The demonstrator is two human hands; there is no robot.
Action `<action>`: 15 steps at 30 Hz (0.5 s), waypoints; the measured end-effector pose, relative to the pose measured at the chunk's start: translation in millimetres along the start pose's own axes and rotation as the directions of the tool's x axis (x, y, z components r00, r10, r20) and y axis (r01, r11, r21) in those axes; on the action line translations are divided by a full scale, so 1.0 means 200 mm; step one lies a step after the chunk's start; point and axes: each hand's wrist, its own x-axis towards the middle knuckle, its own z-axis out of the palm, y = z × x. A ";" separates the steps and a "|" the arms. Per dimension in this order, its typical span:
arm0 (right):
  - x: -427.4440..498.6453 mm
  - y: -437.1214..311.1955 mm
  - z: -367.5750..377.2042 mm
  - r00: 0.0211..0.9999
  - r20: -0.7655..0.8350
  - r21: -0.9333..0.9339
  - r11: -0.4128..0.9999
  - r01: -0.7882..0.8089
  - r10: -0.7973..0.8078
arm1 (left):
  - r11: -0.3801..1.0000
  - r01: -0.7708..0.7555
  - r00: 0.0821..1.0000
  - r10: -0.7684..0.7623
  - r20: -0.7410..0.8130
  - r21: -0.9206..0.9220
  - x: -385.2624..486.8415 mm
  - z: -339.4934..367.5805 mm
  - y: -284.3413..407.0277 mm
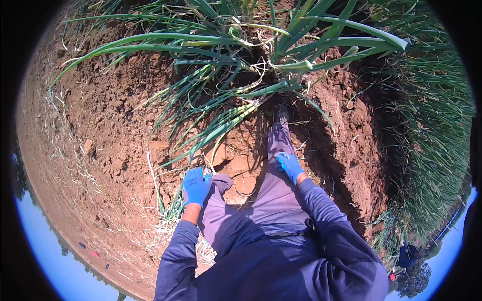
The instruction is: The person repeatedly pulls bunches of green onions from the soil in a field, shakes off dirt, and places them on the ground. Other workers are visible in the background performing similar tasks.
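My left hand (196, 186), in a blue work glove with writing on its back, is beside my bent left knee. Its fingers point forward and the thumb stands apart; no object shows in it. Over my right leg (280, 192) my right hand (288, 165), gloved alike, has curled fingers, and I cannot tell whether they hold anything. Long green onion-like plants (229, 120) lean across the soil in front of my feet. Thicker leaves (312, 41) rise farther ahead. More green stalks (175, 205) lie just left of my left hand, with pale roots (167, 227) near them.
Cracked reddish soil (109, 124) with clods and dry strands spreads to the left. A furrow (320, 150) and earth ridge (361, 150) run along my right side, beside a dense green crop (433, 124). A dark-clothed person (408, 256) appears at the lower right.
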 end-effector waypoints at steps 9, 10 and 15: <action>0.97 -0.22 -0.69 0.944 -0.323 0.582 0.800 0.148 0.061 | 0.464 -0.745 0.532 0.847 -0.007 -0.479 1.22 0.16 1.99; 1.04 -0.26 -0.71 0.948 -0.302 0.650 0.749 0.128 0.100 | 0.427 -0.773 0.504 0.863 -0.045 -0.469 1.31 0.20 2.15; 1.46 -0.54 -0.68 0.972 -0.145 0.853 0.520 0.029 0.183 | 0.404 -0.912 0.401 0.915 0.052 -0.074 1.94 0.41 2.58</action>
